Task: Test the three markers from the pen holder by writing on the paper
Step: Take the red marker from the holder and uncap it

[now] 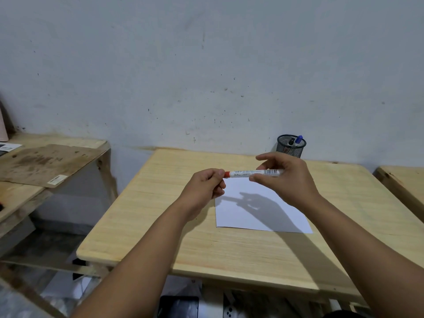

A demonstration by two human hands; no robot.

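A white marker with a red cap [252, 173] is held level above the paper, between both hands. My left hand [204, 189] pinches the red cap end. My right hand [284, 177] grips the white barrel with fingertips. Under the hands a white sheet of paper [259, 214] lies flat on the light wooden table [160, 214], with no marks showing on it. A black mesh pen holder [291, 146] stands at the back of the table near the wall. It holds a blue-capped marker [299, 140] and a black-capped marker [291, 142].
A second wooden table [34, 171] with a stained brown board stands to the left, across a gap. Another table edge [403, 182] shows at the far right. A grey wall rises right behind the tables. Dark clutter lies on the floor below the front edge.
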